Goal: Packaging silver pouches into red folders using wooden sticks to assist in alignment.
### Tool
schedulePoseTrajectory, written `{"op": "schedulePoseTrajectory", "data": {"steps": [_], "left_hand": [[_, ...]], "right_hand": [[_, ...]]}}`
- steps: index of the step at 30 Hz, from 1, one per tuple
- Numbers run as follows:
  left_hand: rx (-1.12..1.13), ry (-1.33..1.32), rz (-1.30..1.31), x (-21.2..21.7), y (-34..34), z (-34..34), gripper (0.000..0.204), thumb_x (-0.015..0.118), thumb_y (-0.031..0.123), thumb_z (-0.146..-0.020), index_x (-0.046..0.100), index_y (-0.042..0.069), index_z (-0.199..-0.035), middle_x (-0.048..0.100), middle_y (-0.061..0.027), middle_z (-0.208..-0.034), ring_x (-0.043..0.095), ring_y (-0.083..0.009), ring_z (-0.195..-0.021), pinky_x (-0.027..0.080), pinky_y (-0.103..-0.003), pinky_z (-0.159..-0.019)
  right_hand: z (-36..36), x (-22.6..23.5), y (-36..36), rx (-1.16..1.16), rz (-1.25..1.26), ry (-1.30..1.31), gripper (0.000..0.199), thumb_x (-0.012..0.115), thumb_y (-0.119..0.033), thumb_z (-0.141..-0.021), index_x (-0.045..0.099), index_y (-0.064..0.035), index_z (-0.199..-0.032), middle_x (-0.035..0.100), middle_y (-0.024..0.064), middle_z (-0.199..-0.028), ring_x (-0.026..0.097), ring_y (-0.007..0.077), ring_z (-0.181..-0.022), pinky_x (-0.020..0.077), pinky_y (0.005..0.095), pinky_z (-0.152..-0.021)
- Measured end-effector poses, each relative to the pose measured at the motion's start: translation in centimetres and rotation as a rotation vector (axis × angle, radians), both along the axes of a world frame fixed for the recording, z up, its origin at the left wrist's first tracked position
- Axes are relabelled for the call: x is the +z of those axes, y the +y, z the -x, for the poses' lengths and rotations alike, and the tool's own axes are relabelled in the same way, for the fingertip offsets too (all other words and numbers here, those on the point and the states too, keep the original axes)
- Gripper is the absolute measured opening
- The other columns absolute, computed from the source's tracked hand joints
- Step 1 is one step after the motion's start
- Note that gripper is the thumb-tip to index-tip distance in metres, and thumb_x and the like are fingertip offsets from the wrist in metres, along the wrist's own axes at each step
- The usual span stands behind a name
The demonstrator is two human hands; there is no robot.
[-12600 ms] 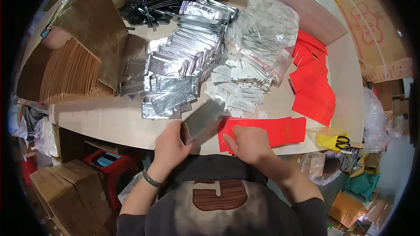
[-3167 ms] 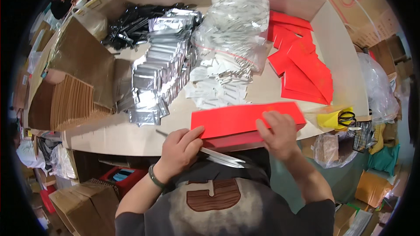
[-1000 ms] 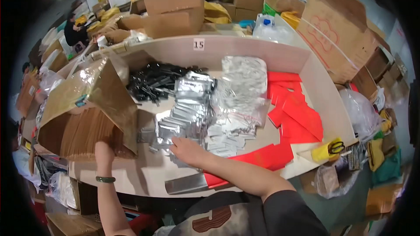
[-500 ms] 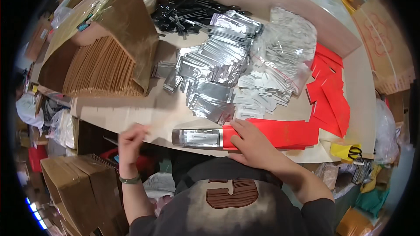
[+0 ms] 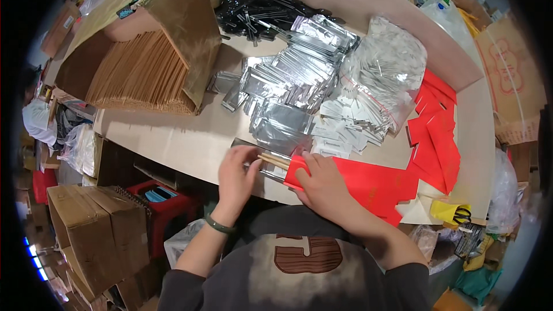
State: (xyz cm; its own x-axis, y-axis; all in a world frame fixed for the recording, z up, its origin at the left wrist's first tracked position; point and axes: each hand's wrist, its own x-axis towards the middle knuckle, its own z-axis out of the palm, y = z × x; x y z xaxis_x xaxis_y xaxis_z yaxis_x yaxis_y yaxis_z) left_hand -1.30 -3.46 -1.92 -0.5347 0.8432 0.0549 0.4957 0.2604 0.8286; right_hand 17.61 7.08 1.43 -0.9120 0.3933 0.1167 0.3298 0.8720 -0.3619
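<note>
My left hand (image 5: 235, 174) is closed around the left ends of a few slender wooden sticks, probably chopsticks (image 5: 273, 160). Their right ends run into the mouth of a red paper sleeve (image 5: 368, 187). Beneath the sticks, a silvery packet (image 5: 269, 171) also reaches into the sleeve. My right hand (image 5: 322, 181) grips the sleeve at its mouth, thumb and fingers on the red paper. Just beyond my hands lie a heap of silvery packets (image 5: 294, 75) and several small white packets (image 5: 345, 121). My left fingertips are partly hidden.
An open cardboard box (image 5: 201, 63) of tightly packed tan pieces stands at left. Black plastic cutlery (image 5: 259, 11) lies at the back beside a clear bag (image 5: 391, 49) of white packets. More red sleeves (image 5: 436, 138) and yellow-wrapped scissors (image 5: 452, 212) are at right. A raised wall (image 5: 397, 6) borders the table.
My left hand has come right to the sleeve's mouth with wooden sticks, now lying over the silvery packet. The sleeve has tilted, its right end lower. My right hand still holds it.
</note>
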Motion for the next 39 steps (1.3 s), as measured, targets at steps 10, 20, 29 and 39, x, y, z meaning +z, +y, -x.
{"op": "schedulePoseTrajectory", "data": {"steps": [10,20,29,39], "left_hand": [[-0.59,0.654,0.052,2.8,1.3,0.8,0.032,0.073,0.01,-0.061,0.056,0.009,-0.087,0.054,-0.0089,-0.077,0.057,-0.031,-0.074,0.046,-0.044,-0.069],[-0.247,0.381,0.165,-1.3,-0.6,0.6,0.043,0.08,0.017,-0.06,0.058,0.005,-0.095,0.06,-0.0147,-0.079,0.061,-0.036,-0.075,0.05,-0.04,-0.067],[-0.26,0.365,0.127,-1.6,-1.2,-0.1,0.046,0.082,0.021,-0.061,0.057,0.006,-0.096,0.056,-0.014,-0.076,0.059,-0.035,-0.069,0.047,-0.039,-0.062],[-0.238,-0.16,0.48,3.8,-0.1,-1.3,0.039,0.08,0.019,-0.073,0.06,0.001,-0.101,0.064,-0.0124,-0.088,0.063,-0.0207,-0.079,0.05,-0.034,-0.071]], "right_hand": [[-1.8,1.5,2.2,0.148,0.09,0.189,0.027,0.073,-0.018,-0.069,0.06,-0.0096,-0.091,0.058,0.0159,-0.095,0.06,0.0331,-0.083,0.0499,0.0424,-0.067],[-24.6,3.7,19.0,-0.464,-0.174,-0.532,0.104,0.086,-0.03,-0.064,0.03,-0.0095,-0.148,0.034,0.0262,-0.147,0.04,0.0454,-0.131,0.0362,0.0465,-0.11],[-24.8,-1.4,33.9,-0.599,-0.264,-0.769,0.123,0.087,-0.012,-0.06,0.011,-0.0244,-0.156,0.021,0.0268,-0.156,0.027,0.043,-0.143,0.0285,0.0547,-0.115],[-15.2,6.5,18.9,-0.635,-0.057,0.046,0.023,0.066,-0.027,-0.084,0.062,-0.0043,-0.082,0.061,0.0138,-0.077,0.061,0.034,-0.074,0.0486,0.0457,-0.068]]}}
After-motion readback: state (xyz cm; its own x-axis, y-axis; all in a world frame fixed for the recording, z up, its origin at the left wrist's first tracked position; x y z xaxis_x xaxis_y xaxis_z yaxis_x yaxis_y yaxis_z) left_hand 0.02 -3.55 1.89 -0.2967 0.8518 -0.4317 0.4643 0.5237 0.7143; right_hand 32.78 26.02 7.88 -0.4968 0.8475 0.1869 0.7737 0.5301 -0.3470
